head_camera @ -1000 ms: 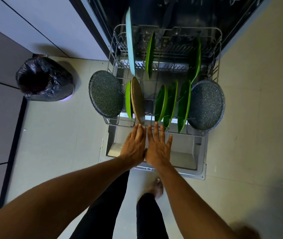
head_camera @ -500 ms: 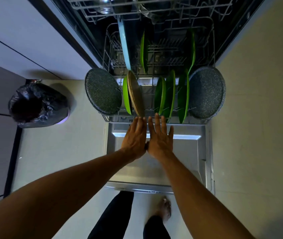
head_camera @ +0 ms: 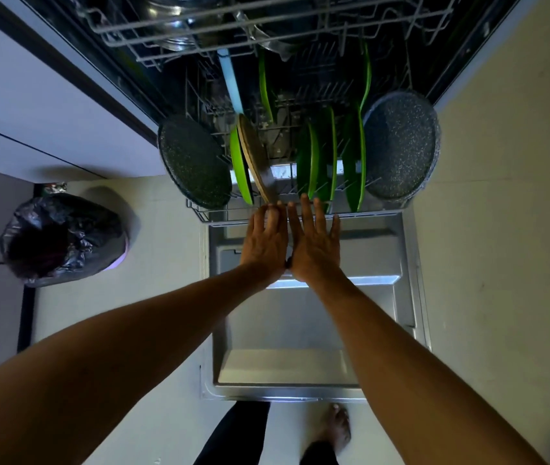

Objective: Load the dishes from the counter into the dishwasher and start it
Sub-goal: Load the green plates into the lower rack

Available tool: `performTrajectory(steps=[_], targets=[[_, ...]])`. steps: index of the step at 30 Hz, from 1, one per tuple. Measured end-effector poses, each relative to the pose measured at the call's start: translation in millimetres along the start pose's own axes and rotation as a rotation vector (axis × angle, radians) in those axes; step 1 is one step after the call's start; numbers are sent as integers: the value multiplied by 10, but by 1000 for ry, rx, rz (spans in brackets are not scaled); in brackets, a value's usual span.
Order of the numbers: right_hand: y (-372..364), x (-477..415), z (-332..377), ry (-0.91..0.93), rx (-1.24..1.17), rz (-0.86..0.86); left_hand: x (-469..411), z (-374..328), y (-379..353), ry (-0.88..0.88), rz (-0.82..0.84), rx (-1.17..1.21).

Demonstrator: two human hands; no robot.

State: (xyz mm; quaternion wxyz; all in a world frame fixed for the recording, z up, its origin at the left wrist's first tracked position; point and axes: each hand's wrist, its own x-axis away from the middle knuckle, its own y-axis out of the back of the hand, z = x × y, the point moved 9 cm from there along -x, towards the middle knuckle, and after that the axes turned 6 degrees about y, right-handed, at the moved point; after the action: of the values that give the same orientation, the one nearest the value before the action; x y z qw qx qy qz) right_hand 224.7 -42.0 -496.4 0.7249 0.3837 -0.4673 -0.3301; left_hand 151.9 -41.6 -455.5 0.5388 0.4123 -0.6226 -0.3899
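The dishwasher's lower rack sits partly inside the machine, over the lowered door. It carries several upright green plates, a tan plate, a pale blue plate and two speckled dark pans, one at the left and one at the right. My left hand and my right hand lie side by side, fingers straight, fingertips pressing the rack's front rail.
The upper rack with glassware hangs above the plates. A bin lined with a black bag stands on the floor at the left, beside grey cabinet fronts. My bare foot is below the door's edge.
The lower rack has slid further into the dishwasher with both hands following it. More of the open door shows in front of the rack, and the upper rack has come into view.
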Motion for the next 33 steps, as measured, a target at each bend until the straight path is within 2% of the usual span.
performTrajectory(steps=[5,15,25,33], targets=[[114,-227,-3,-9,40,-78,-213,74,129,-57,-109,-45],[258,-704,-121,-51,49,36,-705,159,223,-38,-8,-65],[542,-1166,-235,-48,91,14,-1180,266,383,-44,-87,37],[753,-1479,-307,-40,33,-29,-1547,319,496,-48,-127,77]])
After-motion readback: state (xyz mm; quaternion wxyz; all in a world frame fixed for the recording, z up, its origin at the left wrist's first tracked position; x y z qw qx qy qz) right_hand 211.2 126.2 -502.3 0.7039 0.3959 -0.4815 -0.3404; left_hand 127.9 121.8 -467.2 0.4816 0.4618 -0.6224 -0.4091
